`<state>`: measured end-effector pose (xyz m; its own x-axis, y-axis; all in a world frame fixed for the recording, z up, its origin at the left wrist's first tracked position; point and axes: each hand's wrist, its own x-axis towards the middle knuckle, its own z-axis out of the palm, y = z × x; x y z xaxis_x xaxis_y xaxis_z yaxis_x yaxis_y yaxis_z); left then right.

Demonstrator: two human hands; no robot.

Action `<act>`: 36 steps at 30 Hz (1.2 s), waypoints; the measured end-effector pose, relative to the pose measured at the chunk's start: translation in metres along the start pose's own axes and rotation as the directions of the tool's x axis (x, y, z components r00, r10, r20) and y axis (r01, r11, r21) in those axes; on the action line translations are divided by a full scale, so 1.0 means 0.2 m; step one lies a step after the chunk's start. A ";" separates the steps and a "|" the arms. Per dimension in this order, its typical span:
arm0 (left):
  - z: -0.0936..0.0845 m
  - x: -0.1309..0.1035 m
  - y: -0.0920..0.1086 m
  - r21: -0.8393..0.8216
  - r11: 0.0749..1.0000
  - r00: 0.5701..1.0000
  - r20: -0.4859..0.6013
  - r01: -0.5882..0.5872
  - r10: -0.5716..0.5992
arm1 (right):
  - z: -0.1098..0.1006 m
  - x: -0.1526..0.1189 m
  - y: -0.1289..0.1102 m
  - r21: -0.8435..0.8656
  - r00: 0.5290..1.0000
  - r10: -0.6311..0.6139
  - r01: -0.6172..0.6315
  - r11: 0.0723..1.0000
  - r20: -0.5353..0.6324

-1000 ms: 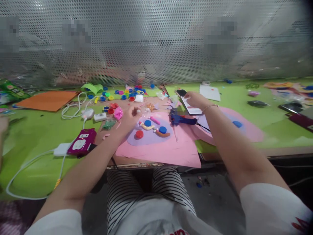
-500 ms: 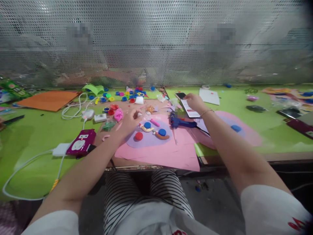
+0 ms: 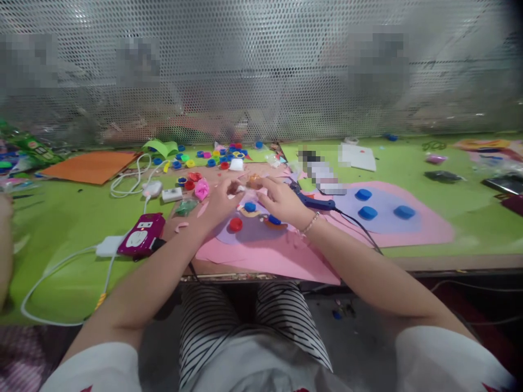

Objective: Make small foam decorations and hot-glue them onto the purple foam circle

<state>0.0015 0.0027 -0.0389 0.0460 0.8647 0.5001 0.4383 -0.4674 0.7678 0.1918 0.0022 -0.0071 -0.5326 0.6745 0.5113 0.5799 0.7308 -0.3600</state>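
My left hand [image 3: 224, 200] is closed in a pinch over the far edge of a purple paper shape [image 3: 229, 235]. A small whitish, see-through bit shows at its fingertips, too small to name. Close beside it, my right hand [image 3: 283, 202] has its fingers curled in toward the same spot, and what they grip is hidden. Just beyond the fingertips lies an orange-brown lump [image 3: 254, 179]. Below the hands, a red bottle cap [image 3: 236, 224] and a blue cap [image 3: 250, 207] sit on the purple shape. Another blue cap [image 3: 273, 220] is partly under my right hand.
A blue glue gun [image 3: 316, 203] lies right of my right hand, its cord trailing right. A phone [image 3: 322, 173] is behind it. Several loose caps lie at the back. A purple power socket [image 3: 143, 235] with white cables stands left. Someone's arm [image 3: 5, 245] shows at the left edge.
My right hand has left the phone and come left, beside my left hand. The view has shifted slightly, uncovering several blue caps on the right-hand paper. Another person's arm has appeared at the left edge.
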 end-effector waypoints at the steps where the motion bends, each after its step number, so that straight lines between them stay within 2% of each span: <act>1: 0.00 0.00 0.02 0.017 1.000 1.000 0.010 -0.016 0.016 | 0.01 0.00 0.00 0.012 1.000 -0.007 0.007 1.000 0.003; 5: -0.02 -0.01 0.07 0.120 0.978 0.979 0.133 -0.172 0.156 | 0.05 0.01 0.01 -0.030 0.997 -0.015 0.017 0.999 0.070; 8: -0.04 -0.01 0.07 0.194 0.939 0.953 0.162 -0.283 0.254 | 0.07 0.01 0.03 0.026 0.997 0.018 -0.020 0.999 0.071; 14: -0.05 -0.01 0.04 0.241 0.934 0.963 0.126 -0.263 0.239 | 0.07 0.02 0.09 0.236 0.990 0.144 -0.141 0.962 0.006; 17: -0.05 -0.02 0.04 0.239 0.933 0.962 0.118 -0.270 0.248 | 0.07 0.03 0.10 0.272 0.987 0.163 -0.155 0.950 -0.009; 23: -0.06 -0.01 0.06 0.284 0.910 0.949 0.176 -0.303 0.261 | 0.09 0.03 0.11 0.315 0.982 0.184 -0.163 0.935 -0.037; 27: -0.06 -0.01 0.10 0.289 0.923 0.963 0.165 -0.254 0.213 | 0.09 0.03 0.11 0.323 0.982 0.180 -0.155 0.934 -0.049; 30: -0.05 -0.01 0.12 0.205 0.963 0.978 0.150 -0.173 0.144 | 0.09 0.03 0.10 0.326 0.985 0.167 -0.143 0.934 -0.046; 33: -0.04 -0.01 0.12 0.017 1.000 0.986 0.165 0.003 -0.006 | 0.09 0.03 0.10 0.341 0.990 0.133 -0.108 0.934 -0.049; 36: -0.02 -0.02 0.09 -0.254 0.951 0.969 0.213 0.177 -0.123 | 0.09 0.03 0.10 0.364 0.993 0.104 -0.076 0.928 -0.059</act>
<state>0.0054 -0.0099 -0.0250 0.1818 0.9349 0.3047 0.1968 -0.3382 0.9203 0.1894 0.0227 -0.0267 -0.4319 0.7398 0.5159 0.3546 0.6652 -0.6571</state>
